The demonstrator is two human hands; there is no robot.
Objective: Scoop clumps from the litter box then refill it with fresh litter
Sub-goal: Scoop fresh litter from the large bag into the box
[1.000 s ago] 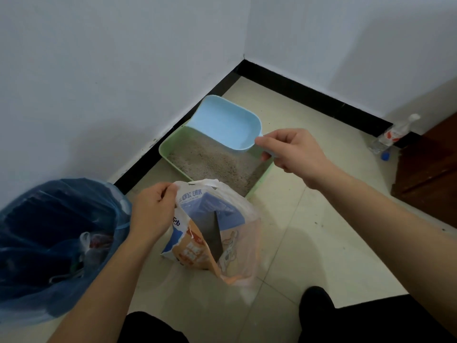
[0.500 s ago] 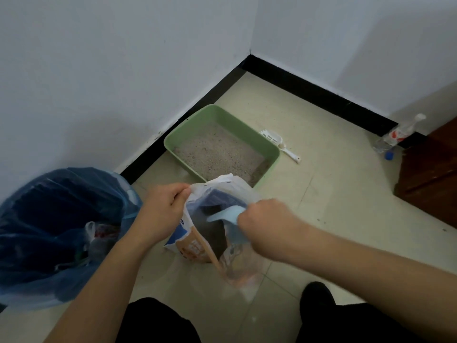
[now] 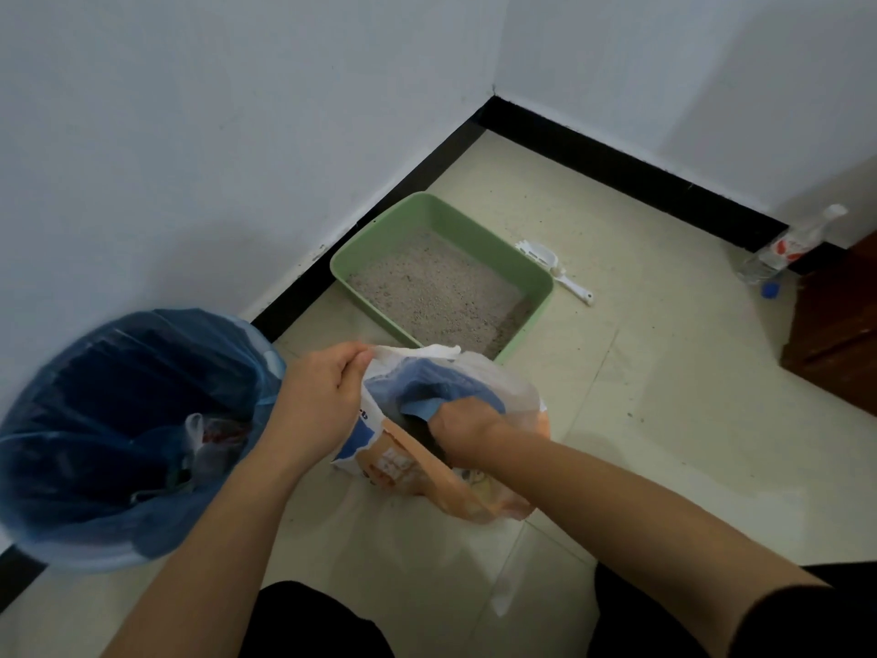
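The green litter box (image 3: 484,239) sits on the floor at 12 o'clock from my hands, one long side close to the black baseboard (image 3: 617,168). Inside it lies a thin bed of pale grey litter (image 3: 436,287) flecked with darker specks. Just this side of it stands the litter bag (image 3: 474,486), orange and white with blue print, its mouth open. My left hand (image 3: 322,401) pinches the bag's rim at 9 o'clock, thumb and fingers closed on the plastic. My right hand (image 3: 467,427) is down in the opening, curled round the blue scoop (image 3: 422,408). Only one corner of that scoop shows; the rest, and my right fingertips, are hidden by the bag, and its dark inside does not show how much litter it holds. The print on the bag is too blurred to read. A white slotted scoop (image 3: 550,261) lies on the tiles just beside the box, at its 3 o'clock. At 9 o'clock from the bag stands a bin with a blue liner (image 3: 118,420), holding crumpled waste I cannot make out. Far off at 2 o'clock a clear plastic bottle (image 3: 783,249) leans at the wall with a blue cap (image 3: 769,290) beside it, next to dark wooden furniture (image 3: 835,325) cut off by the frame edge. The floor (image 3: 664,420) is cream tile scattered with grit, and the walls are plain white, meeting in a corner.
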